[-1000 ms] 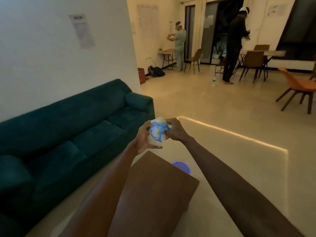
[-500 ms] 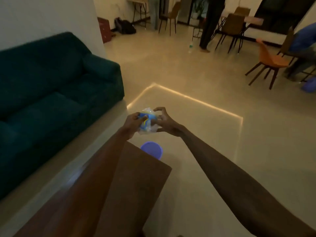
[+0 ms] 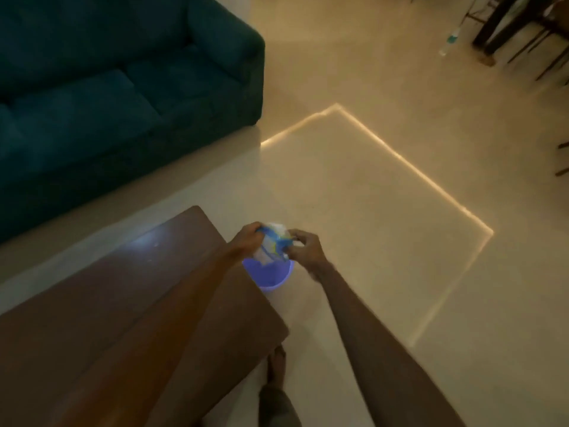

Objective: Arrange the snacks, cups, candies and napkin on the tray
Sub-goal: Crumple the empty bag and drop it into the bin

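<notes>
Both of my hands hold a crumpled blue-and-white snack wrapper (image 3: pixel 273 245) out in front of me. My left hand (image 3: pixel 248 238) pinches its left side and my right hand (image 3: pixel 303 247) pinches its right side. Directly below the wrapper stands a purple bin (image 3: pixel 271 280) on the floor, beside the far right corner of the brown wooden table (image 3: pixel 129 318). The image is blurred, so the wrapper's print is unreadable. No tray, cups, candies or napkin are in view.
A dark teal sofa (image 3: pixel 117 97) runs along the left, past the table. A lit strip (image 3: pixel 409 161) outlines a rectangle on the beige floor. Chair legs (image 3: pixel 523 32) and a bottle (image 3: pixel 449 41) are at the top right. My foot (image 3: pixel 277 365) shows below the table.
My view has tilted down from the room to the floor and table. Both hands have lowered the wrapper until it hangs just over the purple bin.
</notes>
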